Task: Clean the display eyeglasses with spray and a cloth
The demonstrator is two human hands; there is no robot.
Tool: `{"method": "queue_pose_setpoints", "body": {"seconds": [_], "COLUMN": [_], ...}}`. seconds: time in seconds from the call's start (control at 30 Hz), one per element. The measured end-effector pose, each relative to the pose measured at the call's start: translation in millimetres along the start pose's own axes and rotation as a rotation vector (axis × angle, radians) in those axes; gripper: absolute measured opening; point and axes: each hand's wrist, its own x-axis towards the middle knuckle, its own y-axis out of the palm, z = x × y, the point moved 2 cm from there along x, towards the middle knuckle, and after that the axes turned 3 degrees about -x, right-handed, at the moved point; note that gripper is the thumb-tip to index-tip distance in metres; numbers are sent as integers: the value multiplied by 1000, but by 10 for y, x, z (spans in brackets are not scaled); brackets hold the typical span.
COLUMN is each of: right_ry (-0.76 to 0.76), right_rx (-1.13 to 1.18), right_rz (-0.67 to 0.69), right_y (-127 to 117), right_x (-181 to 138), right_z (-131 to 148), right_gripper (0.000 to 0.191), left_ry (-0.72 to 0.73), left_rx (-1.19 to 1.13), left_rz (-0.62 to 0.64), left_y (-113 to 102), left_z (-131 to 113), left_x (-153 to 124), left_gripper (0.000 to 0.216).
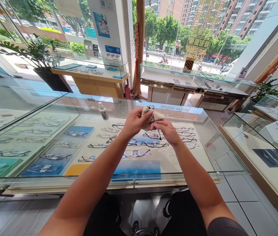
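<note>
Above the glass display case, my left hand [137, 120] is closed around a beige cloth [159, 116], pressing it against a pair of dark-framed eyeglasses [151, 108]. My right hand [167, 129] pinches the eyeglasses by a thin dark part at the cloth's lower right. The cloth and my fingers cover most of the frame, so its lenses are hidden. To the left of my hands, a small white spray bottle [103, 111] stands upright on the glass top.
Under the glass of the display case [178, 167] lie several rows of eyeglasses [155, 144]. Another glass case [271, 144] stands at the right. By the windows are more cases [109, 77], a potted plant [52, 77] and a red fire extinguisher [127, 92].
</note>
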Motion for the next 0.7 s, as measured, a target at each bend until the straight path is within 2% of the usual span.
{"method": "queue_pose_setpoints", "body": {"seconds": [0.1,0.23,0.3,0.5,0.6,0.7], "right_ry": [-26,-41,-35,-5,-6,-29], "right_rx": [-14,-8,2,-14,-33,-35], "right_rz": [-26,-61,-51,-15,-16,-56], "right_y": [-45,-118,-123,-67,-43,-52], "right_x": [-5,-1,4,7,4,0], "right_z": [25,57,60,41,39,54], "right_gripper": [31,28,29,33,34,33], "left_ry": [-21,-97,-101,-67,-55,-106], "left_rx": [17,-65,-92,-110,-117,-152], "left_rz": [-4,136,160,6,-78,-111], "left_y": [-111,-190,-160,47,65,29], "left_z": [45,62,50,53,104,167], "left_x": [32,49,37,-9,0,29], "left_gripper": [52,48,45,48,55,61]}}
